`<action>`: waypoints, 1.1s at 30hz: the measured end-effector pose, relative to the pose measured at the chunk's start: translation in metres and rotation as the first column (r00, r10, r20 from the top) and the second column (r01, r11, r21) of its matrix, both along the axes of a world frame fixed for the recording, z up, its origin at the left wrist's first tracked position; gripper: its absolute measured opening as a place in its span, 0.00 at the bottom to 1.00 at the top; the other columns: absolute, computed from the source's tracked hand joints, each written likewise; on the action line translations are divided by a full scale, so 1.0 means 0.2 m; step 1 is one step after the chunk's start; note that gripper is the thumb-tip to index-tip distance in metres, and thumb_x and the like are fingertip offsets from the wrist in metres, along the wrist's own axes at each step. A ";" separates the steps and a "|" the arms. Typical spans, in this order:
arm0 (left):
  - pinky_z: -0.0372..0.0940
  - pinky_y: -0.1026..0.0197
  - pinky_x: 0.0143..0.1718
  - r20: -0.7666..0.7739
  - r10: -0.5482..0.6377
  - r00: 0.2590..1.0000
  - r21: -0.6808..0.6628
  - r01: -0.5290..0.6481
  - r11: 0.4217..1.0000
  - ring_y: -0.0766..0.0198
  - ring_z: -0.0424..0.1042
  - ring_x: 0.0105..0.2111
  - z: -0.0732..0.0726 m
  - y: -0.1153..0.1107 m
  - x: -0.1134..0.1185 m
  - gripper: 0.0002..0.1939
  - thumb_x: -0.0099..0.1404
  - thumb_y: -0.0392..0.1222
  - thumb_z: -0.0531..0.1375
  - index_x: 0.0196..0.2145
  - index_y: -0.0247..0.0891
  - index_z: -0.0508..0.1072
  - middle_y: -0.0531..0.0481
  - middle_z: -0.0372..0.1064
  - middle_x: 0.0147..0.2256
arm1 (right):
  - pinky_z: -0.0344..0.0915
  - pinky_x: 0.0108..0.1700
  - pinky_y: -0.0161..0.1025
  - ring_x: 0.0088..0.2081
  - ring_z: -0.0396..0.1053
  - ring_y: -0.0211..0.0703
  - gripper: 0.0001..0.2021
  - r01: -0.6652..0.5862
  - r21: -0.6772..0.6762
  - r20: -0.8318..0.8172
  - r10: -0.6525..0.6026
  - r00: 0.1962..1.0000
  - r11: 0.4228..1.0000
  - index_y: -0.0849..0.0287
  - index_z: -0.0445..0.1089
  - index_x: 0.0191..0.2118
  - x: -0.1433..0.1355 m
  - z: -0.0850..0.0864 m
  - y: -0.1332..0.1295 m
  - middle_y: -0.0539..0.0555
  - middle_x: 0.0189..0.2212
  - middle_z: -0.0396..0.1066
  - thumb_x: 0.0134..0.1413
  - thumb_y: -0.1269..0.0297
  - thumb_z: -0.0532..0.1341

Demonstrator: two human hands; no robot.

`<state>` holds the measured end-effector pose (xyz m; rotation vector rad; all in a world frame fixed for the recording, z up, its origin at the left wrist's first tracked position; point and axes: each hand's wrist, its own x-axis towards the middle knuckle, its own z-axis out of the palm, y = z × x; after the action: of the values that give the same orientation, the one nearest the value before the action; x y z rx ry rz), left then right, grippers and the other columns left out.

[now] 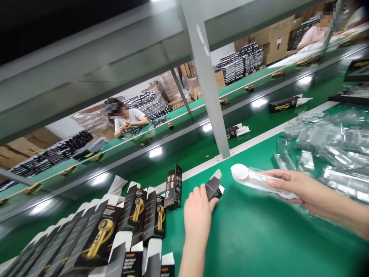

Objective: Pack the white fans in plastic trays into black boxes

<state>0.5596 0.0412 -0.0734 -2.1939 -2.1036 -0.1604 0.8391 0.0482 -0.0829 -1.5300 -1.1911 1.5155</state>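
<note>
- At the far left, a fanned row of black retail cartons printed with a gold handheld fan lies on the green worktop. Their white end flaps stand open, so they look folded up but not yet filled.
- One carton stands upright just behind that row, also with its top flap open.
- The left hand reaches forward from the bottom edge, palm down. Its fingers are curled around a small black carton that rests on the worktop, open end toward the post. I judge this carton to be the one being readied.
- The right hand comes in from the right edge, forearm level. Its fingers are stretched along a clear plastic sleeve with a white round-ended piece inside, holding it from beneath and the side, just clear of the worktop. The white end points at the small carton, close to it but not in it.
- Further right, a heap of clear bagged pieces lies on the worktop, so much stock appears left to pack.
- Beyond the worktop, single cartons ride a conveyor belt, and another person works on its far side.
</note>
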 end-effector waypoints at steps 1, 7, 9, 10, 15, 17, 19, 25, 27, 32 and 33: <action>0.67 0.51 0.38 0.011 -0.016 1.000 0.005 0.016 1.000 0.52 0.70 0.38 -0.01 -0.02 0.01 0.24 0.62 0.48 0.59 0.52 0.33 0.66 0.44 0.69 0.38 | 0.55 0.22 0.30 0.29 0.63 0.39 0.25 -0.022 -0.009 -0.043 0.021 0.999 1.000 0.48 0.71 0.48 -0.01 -0.01 0.00 0.54 0.33 0.70 0.46 0.43 0.64; 0.67 0.61 0.39 0.358 -0.078 0.931 0.038 0.069 0.997 0.60 0.70 0.42 -0.07 -0.15 0.06 0.22 0.64 0.50 0.56 0.52 0.39 0.62 0.47 0.68 0.42 | 0.39 0.20 0.31 0.24 0.53 0.33 0.24 -0.183 -0.040 -0.244 0.168 0.955 0.982 0.53 0.70 0.49 -0.07 -0.02 -0.03 0.52 0.28 0.65 0.50 0.44 0.62; 0.68 0.62 0.40 0.411 -0.107 0.905 0.086 0.078 0.993 0.60 0.70 0.42 -0.10 -0.18 0.06 0.22 0.63 0.50 0.58 0.51 0.39 0.63 0.47 0.68 0.42 | 0.38 0.20 0.31 0.23 0.52 0.33 0.25 -0.242 -0.054 -0.221 0.224 0.949 0.969 0.54 0.70 0.49 -0.05 0.00 -0.02 0.51 0.27 0.64 0.49 0.44 0.62; 0.68 0.61 0.40 0.413 -0.132 0.901 0.126 0.087 0.988 0.60 0.71 0.42 -0.12 -0.19 0.05 0.22 0.63 0.51 0.58 0.51 0.38 0.63 0.46 0.69 0.42 | 0.38 0.20 0.30 0.23 0.51 0.32 0.25 -0.268 -0.061 -0.192 0.252 0.949 0.962 0.54 0.70 0.48 -0.02 0.02 -0.01 0.50 0.27 0.63 0.49 0.44 0.63; 0.69 0.59 0.37 0.266 -0.398 0.878 0.363 0.291 0.885 0.59 0.72 0.39 -0.17 -0.23 0.07 0.26 0.62 0.59 0.53 0.49 0.36 0.64 0.44 0.71 0.40 | 0.43 0.20 0.28 0.24 0.55 0.33 0.21 -0.404 -0.052 -0.020 0.404 0.915 0.913 0.55 0.74 0.44 0.09 0.11 0.01 0.50 0.28 0.67 0.46 0.48 0.67; 0.69 0.58 0.37 0.175 -0.520 0.836 0.410 0.418 0.811 0.59 0.72 0.36 -0.16 -0.24 0.09 0.29 0.61 0.61 0.52 0.49 0.35 0.64 0.44 0.72 0.38 | 0.46 0.20 0.28 0.24 0.57 0.33 0.19 -0.479 -0.029 0.005 0.480 0.878 0.877 0.57 0.75 0.41 0.09 0.12 0.01 0.49 0.27 0.68 0.44 0.52 0.68; 0.68 0.56 0.36 0.128 -0.577 0.806 0.424 0.482 0.767 0.58 0.72 0.35 -0.13 -0.25 0.11 0.30 0.60 0.62 0.51 0.48 0.35 0.65 0.45 0.72 0.37 | 0.52 0.23 0.29 0.26 0.62 0.36 0.17 -0.535 0.014 0.009 0.535 0.845 0.845 0.58 0.76 0.39 0.05 0.11 0.00 0.50 0.28 0.71 0.43 0.54 0.69; 0.67 0.55 0.36 0.088 -0.607 0.790 0.366 0.541 0.758 0.57 0.71 0.35 -0.13 -0.26 0.12 0.28 0.63 0.59 0.52 0.50 0.33 0.64 0.43 0.72 0.39 | 0.59 0.33 0.29 0.35 0.68 0.40 0.12 -0.497 0.125 0.107 0.487 0.867 0.858 0.55 0.76 0.38 -0.11 0.05 -0.09 0.47 0.33 0.75 0.43 0.68 0.64; 0.66 0.54 0.37 0.084 -0.593 0.801 0.313 0.543 0.779 0.56 0.71 0.36 -0.15 -0.26 0.12 0.29 0.62 0.59 0.52 0.52 0.35 0.63 0.42 0.71 0.40 | 0.58 0.29 0.28 0.31 0.67 0.38 0.11 -0.465 0.115 0.125 0.451 0.884 0.878 0.55 0.76 0.35 -0.13 0.03 -0.09 0.46 0.29 0.74 0.40 0.72 0.64; 0.52 0.43 0.57 0.216 -0.384 0.897 0.418 0.270 0.867 0.49 0.60 0.55 -0.16 -0.22 0.10 0.27 0.66 0.54 0.51 0.58 0.41 0.54 0.41 0.65 0.51 | 0.50 0.17 0.27 0.17 0.58 0.30 0.07 -0.304 0.103 0.073 0.298 0.952 0.947 0.58 0.71 0.34 -0.22 0.02 0.06 0.43 0.19 0.65 0.46 0.66 0.64; 0.48 0.41 0.59 0.253 -0.321 0.912 0.461 0.178 0.869 0.48 0.54 0.59 -0.14 -0.21 0.09 0.28 0.66 0.52 0.51 0.60 0.40 0.51 0.40 0.61 0.55 | 0.49 0.15 0.27 0.16 0.56 0.30 0.07 -0.271 0.114 0.054 0.266 0.962 0.956 0.59 0.70 0.35 -0.27 0.03 0.13 0.43 0.18 0.63 0.49 0.65 0.64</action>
<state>0.5766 -0.0009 -0.1005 -2.2572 -1.6697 -0.9712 0.7860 0.0737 -0.0775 -1.3642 -1.5353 1.5585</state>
